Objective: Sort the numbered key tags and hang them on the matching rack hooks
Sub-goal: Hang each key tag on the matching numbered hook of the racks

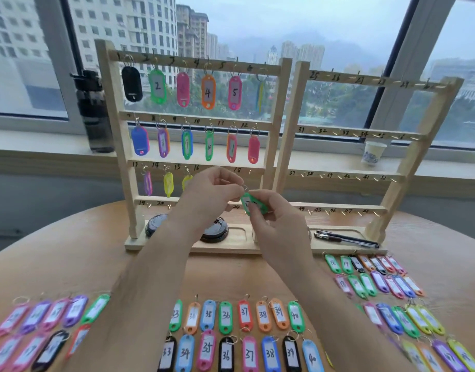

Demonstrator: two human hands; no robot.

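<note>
In front of the lower half of the pale wooden rack (115,130) on the left, both hands meet around a small green plastic key tag (260,209). The left hand (212,191) pinches the tag's metal split ring (244,187) between thumb and forefinger, the other fingers loosely curled. The right hand (274,218) pinches the tag's body from below and to the side.

The tag is held in the air in front of the rack, just under the third rail (174,165), the one marked 13 to 18. Its long axis is tilted, ring end up and toward the left hand, body running down toward the right hand. The ring lies just below that rail, and the left hand is the nearer to the hooks. So the coming move is likely a short lift of the ring up and back onto a hook, led by the left hand.

On that rail, tags hang under 13, 14 and 15. The hooks under 16 and the next mark are hidden behind the left hand, so I cannot tell whether they are free.

The number on the held tag is mostly covered by the right fingertips and cannot be read. Whether the ring is being opened or only gripped is too small to tell.

Many loose tags (225,315) lie in rows on the round wooden counter (70,253) nearer the person than the rack, some cut off by the forearms and the frame edge.
</note>
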